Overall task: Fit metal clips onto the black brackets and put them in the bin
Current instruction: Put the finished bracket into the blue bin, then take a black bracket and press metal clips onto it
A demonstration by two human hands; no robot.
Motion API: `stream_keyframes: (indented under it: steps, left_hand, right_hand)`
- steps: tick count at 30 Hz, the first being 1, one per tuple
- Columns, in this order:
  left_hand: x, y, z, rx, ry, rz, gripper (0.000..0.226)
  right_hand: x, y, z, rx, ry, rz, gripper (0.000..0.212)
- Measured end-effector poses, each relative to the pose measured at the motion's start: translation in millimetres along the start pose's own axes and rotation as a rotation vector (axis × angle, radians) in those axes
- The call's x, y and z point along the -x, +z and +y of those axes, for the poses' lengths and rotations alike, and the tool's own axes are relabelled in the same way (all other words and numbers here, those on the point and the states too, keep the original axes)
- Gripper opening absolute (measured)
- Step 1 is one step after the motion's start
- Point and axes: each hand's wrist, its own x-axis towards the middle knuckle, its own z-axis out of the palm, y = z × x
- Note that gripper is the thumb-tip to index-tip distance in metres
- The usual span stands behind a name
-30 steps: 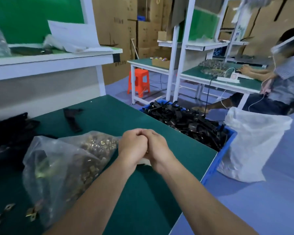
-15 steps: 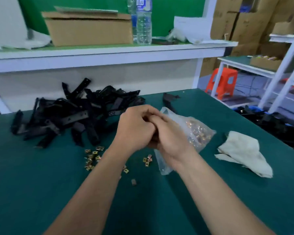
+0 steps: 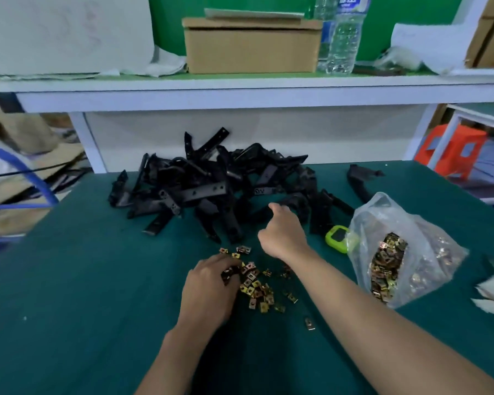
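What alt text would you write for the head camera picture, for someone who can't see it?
On a green table, a person's left hand touches scattered metal clips while the right hand, fingers curled, hovers near a pile of black brackets. A clear bag of clips lies to the right.

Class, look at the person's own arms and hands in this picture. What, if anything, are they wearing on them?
The left hand and right hand are bare: no gloves, and no ring shows. Both arms are uncovered right to the picture's lower edge, with no sleeve, watch, bracelet or marking in view.
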Motion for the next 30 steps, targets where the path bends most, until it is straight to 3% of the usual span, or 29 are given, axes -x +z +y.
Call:
stream_keyframes:
  steps: [5,8,12,14,16,19,21,23,26,30]
  left_hand:
    - [-8.8,0.1,-6.4,0.076,0.035,-0.029,0.033]
    - [-12.3,-0.7,-11.7,0.091,0.043,-0.061,0.024]
    - [-15.1,-2.1,-13.6,0.114,0.028,-0.043,0.014]
    - [-15.0,-0.7,-12.8,0.094,0.028,-0.014,0.009]
    - [-13.2,-2.1,-10.1,0.077,0.009,0.028,0.012]
    - [-10.6,-5.8,-2.0,0.029,-0.003,0.125,0.042]
    - [-6.0,-8.6,6.7,0.145,0.005,0.132,0.053]
    - [-0.6,-8.0,14.9,0.422,-0.051,0.065,0.055]
    - [3.3,-3.2,25.0,0.799,-0.191,-0.009,0.055]
    - [1.1,1.4,29.1,0.996,-0.291,-0.013,0.036]
  right_hand:
    - [-38.1,12.1,-2.3,0.436,-0.121,0.012,0.081]
    - [-49.9,14.8,-1.2,0.622,-0.177,-0.019,0.07]
    - [-45.4,4.7,-4.9,0.704,-0.334,0.147,0.036]
    - [-35.2,-5.2,-6.0,0.645,-0.384,0.212,0.039]
    - [-22.1,-20.6,-8.6,0.451,-0.449,0.352,0.042]
    - [5.6,-46.8,-13.3,-0.217,-0.365,0.482,0.027]
    - [29.6,-53.2,-10.7,-0.851,-0.192,0.355,0.022]
    - [48.6,-48.1,1.5,-1.251,-0.011,0.206,0.022]
    - [62.5,-36.2,25.0,-1.521,0.172,0.108,0.019]
    - [68.7,-20.8,44.7,-1.554,0.208,0.068,0.021]
